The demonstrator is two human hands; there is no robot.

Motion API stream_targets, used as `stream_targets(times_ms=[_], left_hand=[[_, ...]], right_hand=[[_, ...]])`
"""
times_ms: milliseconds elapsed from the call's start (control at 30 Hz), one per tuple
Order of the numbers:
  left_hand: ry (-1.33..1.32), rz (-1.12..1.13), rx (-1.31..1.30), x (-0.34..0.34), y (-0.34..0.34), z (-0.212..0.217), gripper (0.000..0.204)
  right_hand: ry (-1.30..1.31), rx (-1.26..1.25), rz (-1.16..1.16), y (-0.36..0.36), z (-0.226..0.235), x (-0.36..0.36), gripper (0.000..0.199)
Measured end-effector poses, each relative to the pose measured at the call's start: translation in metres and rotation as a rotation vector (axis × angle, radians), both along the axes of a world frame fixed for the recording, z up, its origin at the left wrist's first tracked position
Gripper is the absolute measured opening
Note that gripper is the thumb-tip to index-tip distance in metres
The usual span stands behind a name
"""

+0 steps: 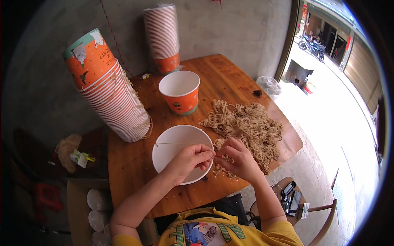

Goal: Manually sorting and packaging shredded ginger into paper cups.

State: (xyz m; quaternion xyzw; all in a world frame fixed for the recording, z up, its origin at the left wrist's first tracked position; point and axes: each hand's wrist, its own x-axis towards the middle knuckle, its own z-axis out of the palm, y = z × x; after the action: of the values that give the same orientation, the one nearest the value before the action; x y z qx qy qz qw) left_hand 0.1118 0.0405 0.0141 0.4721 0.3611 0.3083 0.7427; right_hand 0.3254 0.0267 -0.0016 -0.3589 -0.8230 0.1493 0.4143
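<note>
Both hands pinch a cord (176, 143) at the 3 o'clock rim of an open bucket (164, 155).
The left hand (192, 158) reaches over the bucket's mouth, fingers closed narrowly; the right hand (239, 160), just outside the rim, pinches too, the exact grip partly hidden. From them the cord spans the opening to the rim's 10 o'clock; the bucket lies at their 9 o'clock, a tangled cord pile (250, 123) at 1, and an orange bucket (183, 102) at 11.
</note>
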Motion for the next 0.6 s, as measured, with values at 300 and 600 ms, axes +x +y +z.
stream_targets(times_ms=[300,600], left_hand=[[0.002,0.016,-0.017,0.001,0.001,0.001,0.017],[0.007,0.006,-0.019,0.000,0.000,0.001,0.017]], right_hand=[[0.080,-0.030,-0.038,-0.010,0.012,-0.010,0.017],[0.081,-0.030,-0.073,-0.008,0.005,-0.010,0.015]])
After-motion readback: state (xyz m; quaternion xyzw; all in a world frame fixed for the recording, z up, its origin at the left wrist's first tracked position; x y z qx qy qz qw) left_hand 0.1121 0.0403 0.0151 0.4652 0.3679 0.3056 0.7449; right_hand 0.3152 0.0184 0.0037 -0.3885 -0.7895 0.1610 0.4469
